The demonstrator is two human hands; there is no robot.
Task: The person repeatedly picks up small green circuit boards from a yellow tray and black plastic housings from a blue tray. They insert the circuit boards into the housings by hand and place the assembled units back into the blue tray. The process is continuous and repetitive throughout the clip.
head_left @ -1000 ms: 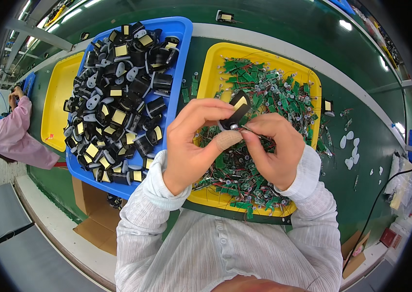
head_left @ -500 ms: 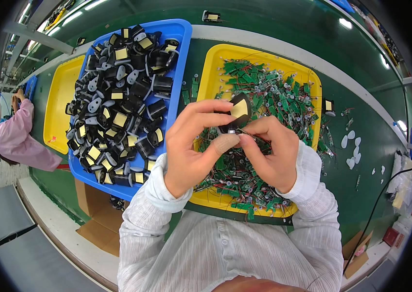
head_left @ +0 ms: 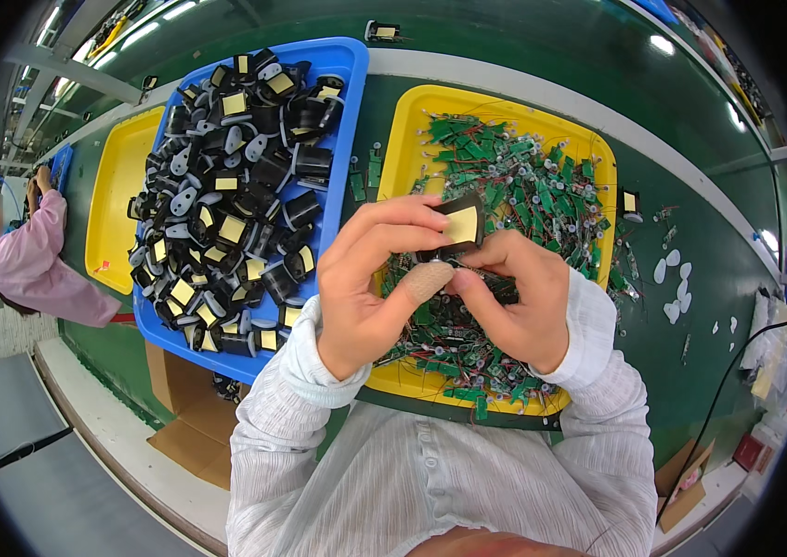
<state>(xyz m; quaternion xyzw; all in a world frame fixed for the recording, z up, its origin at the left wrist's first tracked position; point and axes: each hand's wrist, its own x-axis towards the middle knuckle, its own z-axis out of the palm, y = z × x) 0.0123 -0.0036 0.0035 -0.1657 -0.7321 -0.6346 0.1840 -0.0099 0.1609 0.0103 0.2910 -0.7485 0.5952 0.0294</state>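
Black casing [head_left: 464, 226], left hand [head_left: 365, 292] hiding part

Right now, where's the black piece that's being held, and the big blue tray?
Black piece [head_left: 461, 226]: head view, on its yellow patch.
Blue tray [head_left: 346, 139]: head view, on its bare right side.

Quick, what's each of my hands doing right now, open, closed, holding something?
Left hand: closed, holding a black-and-yellow piece.
Right hand: curled in at the piece's near edge; whether it grips anything cannot be told.
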